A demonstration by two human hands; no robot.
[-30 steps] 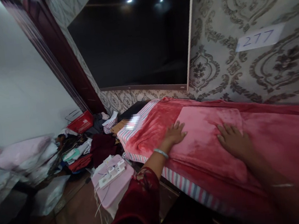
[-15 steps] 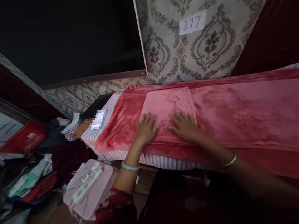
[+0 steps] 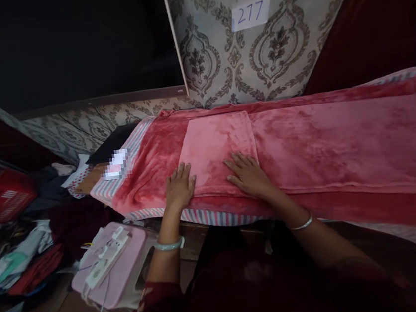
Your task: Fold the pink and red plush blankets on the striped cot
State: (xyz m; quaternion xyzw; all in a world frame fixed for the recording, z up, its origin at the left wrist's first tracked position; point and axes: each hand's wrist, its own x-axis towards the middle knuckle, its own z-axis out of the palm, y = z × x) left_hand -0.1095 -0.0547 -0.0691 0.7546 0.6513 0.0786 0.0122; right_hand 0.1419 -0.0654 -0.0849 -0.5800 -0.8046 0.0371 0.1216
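A folded pink fleece cloth (image 3: pixel 217 147) lies flat on a red fleece blanket (image 3: pixel 341 141) that covers a long surface with a striped sheet (image 3: pixel 222 218) under it. My left hand (image 3: pixel 179 188) rests flat on the cloth's near left corner, fingers spread and open. On the near right edge of the cloth my right hand (image 3: pixel 247 174) lies palm down, fingers stretched out. Neither hand holds anything. A bangle sits on each wrist.
A pink box with a white power strip (image 3: pixel 104 252) stands on the floor at lower left. Piled clothes (image 3: pixel 23 252) and a red basket (image 3: pixel 2 197) lie further left. Patterned wallpaper with a "277" label (image 3: pixel 250 12) and a dark screen (image 3: pixel 68 46) rise behind.
The view has swung right and down. Both hands slid toward the near edge of the pink cloth and came closer together, still flat on it.
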